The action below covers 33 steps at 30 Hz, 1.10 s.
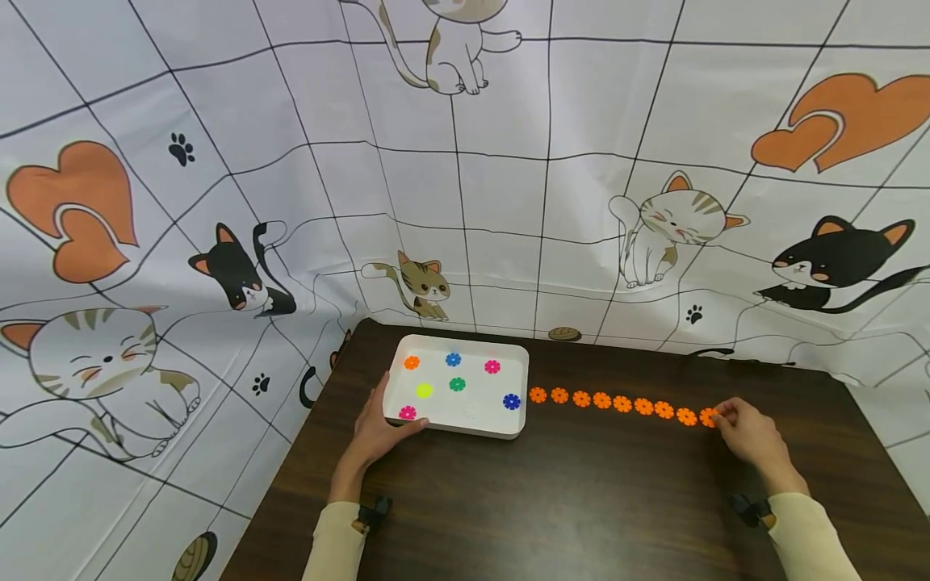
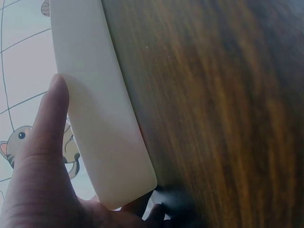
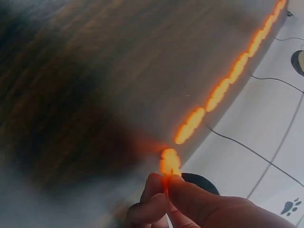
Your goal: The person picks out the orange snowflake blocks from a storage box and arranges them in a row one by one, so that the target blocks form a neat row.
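Observation:
My left hand grips the near left corner of a white rectangular tray, thumb along its front and fingers at its left side. The left wrist view shows the thumb lying against the tray wall. Several notched, flower-shaped plastic discs in different colours lie in the tray, among them a green disc. My right hand pinches an orange disc between thumb and fingertips. That disc is at the right end of a row of orange discs.
The row runs rightward from the tray's right side across the dark wood-grain table. Behind the table and at the left hangs a white sheet printed with cats, hearts and a grid. Dark straps with small devices sit on both wrists.

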Tool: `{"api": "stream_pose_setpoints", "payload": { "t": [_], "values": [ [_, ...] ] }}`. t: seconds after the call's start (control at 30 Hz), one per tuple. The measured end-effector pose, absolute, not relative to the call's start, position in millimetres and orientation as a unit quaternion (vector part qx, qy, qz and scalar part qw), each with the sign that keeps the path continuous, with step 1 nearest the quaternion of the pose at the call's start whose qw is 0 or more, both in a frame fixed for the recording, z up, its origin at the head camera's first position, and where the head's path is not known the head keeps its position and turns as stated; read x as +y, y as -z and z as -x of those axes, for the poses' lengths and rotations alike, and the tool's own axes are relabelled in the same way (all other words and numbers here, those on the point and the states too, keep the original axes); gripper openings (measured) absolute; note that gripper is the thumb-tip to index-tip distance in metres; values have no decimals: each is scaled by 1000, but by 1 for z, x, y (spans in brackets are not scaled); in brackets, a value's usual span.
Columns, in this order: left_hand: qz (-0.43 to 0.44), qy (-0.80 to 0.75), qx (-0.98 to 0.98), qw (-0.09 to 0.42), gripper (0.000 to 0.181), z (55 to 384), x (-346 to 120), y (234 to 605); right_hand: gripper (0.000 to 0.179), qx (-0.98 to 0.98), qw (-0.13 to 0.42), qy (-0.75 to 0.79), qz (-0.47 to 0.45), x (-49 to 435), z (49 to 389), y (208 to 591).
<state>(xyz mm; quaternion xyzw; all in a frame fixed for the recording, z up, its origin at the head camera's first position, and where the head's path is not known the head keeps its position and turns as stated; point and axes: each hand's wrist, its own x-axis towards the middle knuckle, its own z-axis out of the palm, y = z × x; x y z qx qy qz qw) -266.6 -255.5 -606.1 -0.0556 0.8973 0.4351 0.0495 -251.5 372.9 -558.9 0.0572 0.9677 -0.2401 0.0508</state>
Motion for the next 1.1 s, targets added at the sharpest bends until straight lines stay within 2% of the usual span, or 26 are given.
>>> {"api": "stream_pose_setpoints", "payload": {
  "t": [0.53,1.1],
  "values": [
    [54,-435,898,45,123,267,-256,605,37,968,72,223,-90,373,252,564],
    [50,-440,896,44,123,265,-256,605,36,974,19,223,-46,340,251,549]
  ]
}}
